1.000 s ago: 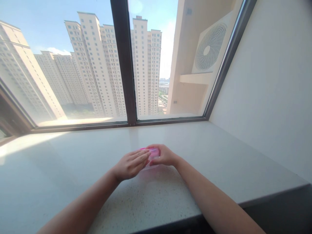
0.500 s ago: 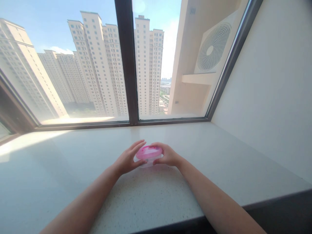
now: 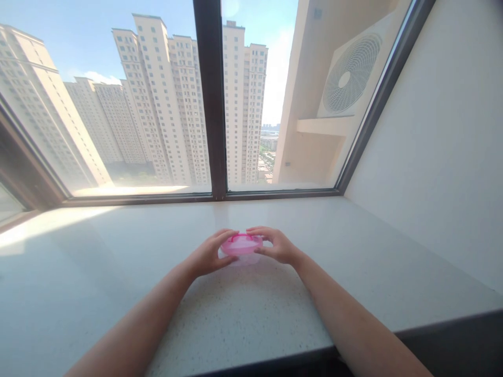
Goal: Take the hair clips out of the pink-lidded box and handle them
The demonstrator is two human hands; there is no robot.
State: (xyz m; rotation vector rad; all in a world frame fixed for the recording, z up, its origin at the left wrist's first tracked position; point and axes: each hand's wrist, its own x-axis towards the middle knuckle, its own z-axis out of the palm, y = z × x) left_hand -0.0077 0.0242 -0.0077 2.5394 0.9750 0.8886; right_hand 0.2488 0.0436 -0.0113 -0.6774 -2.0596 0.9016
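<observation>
Pink-lidded clear plastic food box (image 3: 241, 249) is held lightly on the speckled stone windowsill (image 3: 243, 324), cupped between left hand (image 3: 208, 253) and right hand (image 3: 277, 246); judged light, stiff, slippery, best taken by the lid rim.

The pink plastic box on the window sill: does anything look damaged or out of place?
Nothing stands out: the pink-lidded box sits on the stone sill, between left hand and right hand, nothing spilled.

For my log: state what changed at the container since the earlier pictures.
The left hand and right hand have slid apart to the sides of the clear plastic container with pink lid, uncovering the lid; both still touch it. It stays on the speckled stone sill.
</observation>
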